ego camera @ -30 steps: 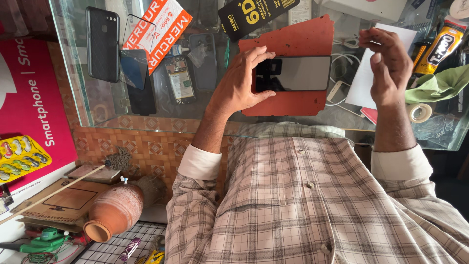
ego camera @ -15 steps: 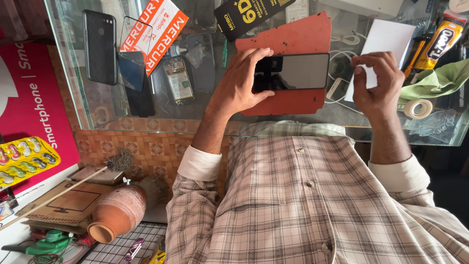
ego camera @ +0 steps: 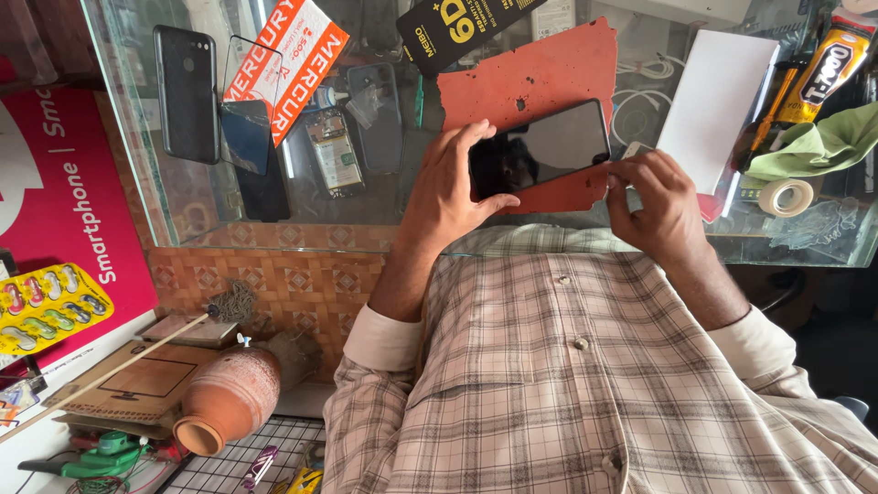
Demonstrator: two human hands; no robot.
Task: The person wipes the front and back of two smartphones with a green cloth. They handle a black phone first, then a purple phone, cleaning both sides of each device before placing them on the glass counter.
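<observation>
A dark smartphone is lying screen-up over a ragged red mat on the glass surface, just above the middle of the view. The left hand is grasping the phone's left end, thumb curled over the glass and fingers wrapped behind it. The right hand is partly curled, its fingertips pinching at the phone's right edge, at about 3 o'clock from the screen; whether they are gripping something thin there is too small to tell. The lower part of the phone is hiding behind both hands, and the screen is showing only a dim reflection. At 2 o'clock from the phone a blank white box is lying tilted, with a yellow tube, a green cloth and a roll of tape further right, the tube being cut off by the frame. At 11 o'clock a black package with yellow print is running off the top edge. At 9 o'clock an orange and white card is leaning among phone parts, beside a black phone back. At 8 o'clock a magenta sign is standing below the surface, with a yellow blister pack and a clay pot lower still.
</observation>
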